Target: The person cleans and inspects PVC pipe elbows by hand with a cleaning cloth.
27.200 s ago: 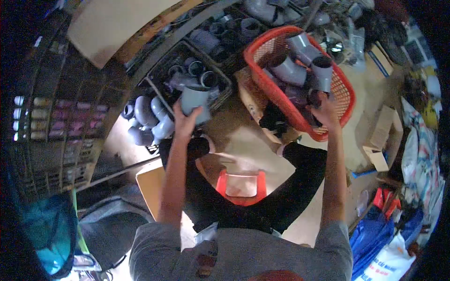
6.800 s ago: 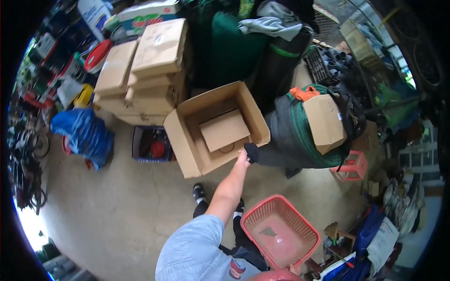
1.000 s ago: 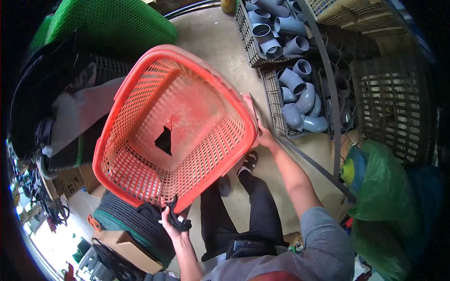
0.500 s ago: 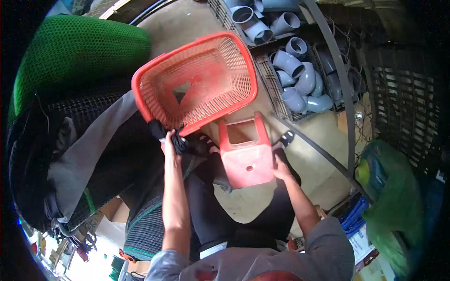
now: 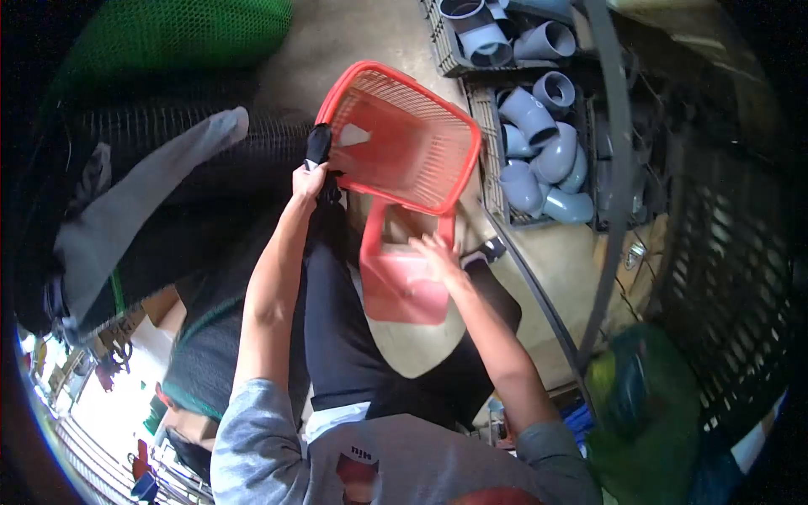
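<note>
A red plastic basket [image 5: 404, 139] is tilted in front of me, its open side facing up toward the camera. At its left corner my left hand [image 5: 310, 180] is closed on a black cloth [image 5: 318, 145] that lies against the rim. Below the basket, a red stool [image 5: 406, 290] lies between my legs, with its flat seat toward me. My right hand [image 5: 436, 254] is over the upper edge of the stool, fingers spread, just below the basket. Whether its fingers touch the stool is unclear.
Crates of grey pipe elbows [image 5: 539, 151] stand at the upper right. Green mesh rolls [image 5: 194, 34] and dark netting are on the left. A thin dark metal bar [image 5: 539, 290] slants past my right leg. A green bag [image 5: 648, 404] sits at lower right.
The basket has tilted and shifted right in view, and my left hand has risen with the black cloth. My right hand has moved from the stool's right side to above its seat.
</note>
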`<state>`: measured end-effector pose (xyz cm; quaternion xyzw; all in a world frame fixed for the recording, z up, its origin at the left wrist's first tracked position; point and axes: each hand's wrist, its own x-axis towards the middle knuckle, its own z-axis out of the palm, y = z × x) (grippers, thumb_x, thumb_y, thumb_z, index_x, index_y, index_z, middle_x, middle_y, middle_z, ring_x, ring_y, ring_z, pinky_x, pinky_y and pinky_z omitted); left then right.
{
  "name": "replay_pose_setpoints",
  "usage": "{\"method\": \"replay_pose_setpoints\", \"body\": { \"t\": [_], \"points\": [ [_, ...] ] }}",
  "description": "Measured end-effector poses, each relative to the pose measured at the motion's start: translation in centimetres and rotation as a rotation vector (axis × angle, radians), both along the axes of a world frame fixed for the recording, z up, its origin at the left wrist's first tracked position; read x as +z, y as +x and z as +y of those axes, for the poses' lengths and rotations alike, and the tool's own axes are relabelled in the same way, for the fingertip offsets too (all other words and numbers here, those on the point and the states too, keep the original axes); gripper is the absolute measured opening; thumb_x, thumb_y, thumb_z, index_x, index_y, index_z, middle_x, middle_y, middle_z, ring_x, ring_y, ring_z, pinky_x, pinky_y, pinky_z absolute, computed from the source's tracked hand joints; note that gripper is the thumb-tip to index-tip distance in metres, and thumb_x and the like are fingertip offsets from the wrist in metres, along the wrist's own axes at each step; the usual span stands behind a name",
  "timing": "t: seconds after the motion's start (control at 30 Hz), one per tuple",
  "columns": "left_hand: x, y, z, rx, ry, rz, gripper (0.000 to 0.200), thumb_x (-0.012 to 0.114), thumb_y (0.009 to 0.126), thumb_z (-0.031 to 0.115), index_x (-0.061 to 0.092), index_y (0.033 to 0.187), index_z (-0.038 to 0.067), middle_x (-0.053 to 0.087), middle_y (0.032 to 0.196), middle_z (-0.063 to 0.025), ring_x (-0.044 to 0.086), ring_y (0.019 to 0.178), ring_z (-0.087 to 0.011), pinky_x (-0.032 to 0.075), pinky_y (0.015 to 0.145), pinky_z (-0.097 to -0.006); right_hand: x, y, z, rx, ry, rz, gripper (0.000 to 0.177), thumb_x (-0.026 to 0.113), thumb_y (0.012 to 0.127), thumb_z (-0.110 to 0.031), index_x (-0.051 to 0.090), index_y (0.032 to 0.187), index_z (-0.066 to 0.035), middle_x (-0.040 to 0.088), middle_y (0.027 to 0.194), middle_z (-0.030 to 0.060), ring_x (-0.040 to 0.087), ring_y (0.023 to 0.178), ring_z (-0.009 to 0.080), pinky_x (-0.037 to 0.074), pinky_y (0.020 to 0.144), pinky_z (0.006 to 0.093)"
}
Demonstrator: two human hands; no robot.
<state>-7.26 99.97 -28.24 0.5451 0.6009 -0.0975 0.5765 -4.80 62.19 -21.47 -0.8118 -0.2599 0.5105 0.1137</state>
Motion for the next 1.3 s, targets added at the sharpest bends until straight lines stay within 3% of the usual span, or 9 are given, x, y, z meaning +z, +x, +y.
{"method": "replay_pose_setpoints", "body": {
  "t": [0.13,0.17,0.33,0.43,0.53,0.67,0.87,1.27,1.3],
  "points": [
    [-7.2,6.3,5.8,-0.140,-0.020,0.024,0.029,0.077,0.082,0.025,0.073,0.098,0.001,0.070,0.088,-0.0040,0.062,0.079,-0.0144,0.049,0.074,-0.0337,-6.5,-4.6,1.4,0.139,-0.097,0.151,0.099,0.092,0.063,-0.036,0.046,0.150,-0.023,0.047,0.152,0.0149,0.042,0.142,0.0369,0.033,0.116,0.0593],
    [-7.3,7.7,7.1,-0.153,0.027,0.023,0.032,0.077,0.082,0.026,0.072,0.101,0.001,0.070,0.091,-0.0045,0.063,0.081,-0.0149,0.049,0.076,-0.0339,-6.1,-4.1,1.9,0.010,-0.011,0.357,0.085,0.085,0.073,-0.028,0.048,0.149,-0.015,0.043,0.156,0.0138,0.037,0.146,0.0366,0.028,0.116,0.0690],
    [-10.2,10.7,12.3,-0.099,-0.110,-0.023,0.045,0.075,0.085,0.031,0.068,0.117,-0.001,0.071,0.106,-0.0081,0.065,0.093,-0.0174,0.050,0.083,-0.0347,-2.3,-6.0,2.3,-0.871,0.196,0.970,0.069,0.078,0.085,-0.010,0.048,0.146,0.001,0.044,0.154,0.0150,0.058,0.121,0.0352,0.053,0.100,0.0501],
    [-9.1,11.5,13.1,-0.341,0.098,0.031,0.047,0.073,0.086,0.032,0.066,0.119,-0.001,0.071,0.107,-0.0099,0.066,0.094,-0.0184,0.050,0.085,-0.0351,-2.3,-7.7,0.4,-0.598,0.205,0.511,0.084,0.089,0.077,-0.018,0.047,0.148,0.000,0.063,0.135,0.0145,0.060,0.120,0.0206,0.050,0.101,0.0354],
    [-8.4,11.7,12.9,-0.542,0.274,-0.047,0.046,0.073,0.086,0.030,0.066,0.118,-0.001,0.071,0.103,-0.0100,0.067,0.092,-0.0204,0.051,0.083,-0.0349,-2.3,-7.6,0.1,-0.356,0.346,0.220,0.088,0.090,0.074,-0.034,0.051,0.144,0.002,0.057,0.143,0.0207,0.061,0.122,0.0323,0.048,0.104,0.0404],
    [1.6,13.9,8.0,-0.277,-0.121,-0.259,0.032,0.071,0.089,0.021,0.066,0.114,0.001,0.069,0.091,-0.0047,0.066,0.084,-0.0140,0.051,0.074,-0.0306,-3.1,-8.3,1.1,-0.534,0.165,0.489,0.085,0.090,0.071,-0.033,0.055,0.141,0.002,0.060,0.138,0.0229,0.062,0.124,0.0299,0.049,0.103,0.0371],
    [11.5,16.0,-3.0,-0.191,-0.227,-0.546,0.036,0.069,0.090,0.019,0.059,0.122,0.005,0.062,0.087,-0.0045,0.062,0.062,-0.0166,0.054,0.055,-0.0318,-7.2,-7.2,0.9,-0.114,0.148,0.458,0.069,0.074,0.081,-0.024,0.054,0.144,-0.006,0.068,0.125,0.0220,0.070,0.107,0.0291,0.054,0.092,0.0382],
    [4.3,5.3,-19.7,-0.508,-0.581,-0.514,0.033,0.070,0.091,0.013,0.063,0.122,0.003,0.068,0.097,-0.0029,0.063,0.078,-0.0126,0.051,0.069,-0.0300,-6.9,-7.4,-0.5,-0.030,0.300,0.166,0.035,0.063,0.087,-0.023,0.072,0.118,-0.008,0.077,0.094,0.0128,0.071,0.087,0.0231,0.054,0.083,0.0405],
    [3.7,3.9,-19.7,-0.477,-0.675,-0.491,0.027,0.069,0.092,0.013,0.064,0.117,0.003,0.068,0.096,-0.0025,0.063,0.078,-0.0125,0.051,0.067,-0.0292,-7.2,-6.8,0.1,0.013,0.149,0.285,0.043,0.064,0.082,-0.029,0.073,0.122,-0.015,0.075,0.112,0.0102,0.070,0.106,0.0268,0.050,0.097,0.0402]
  ]
}}
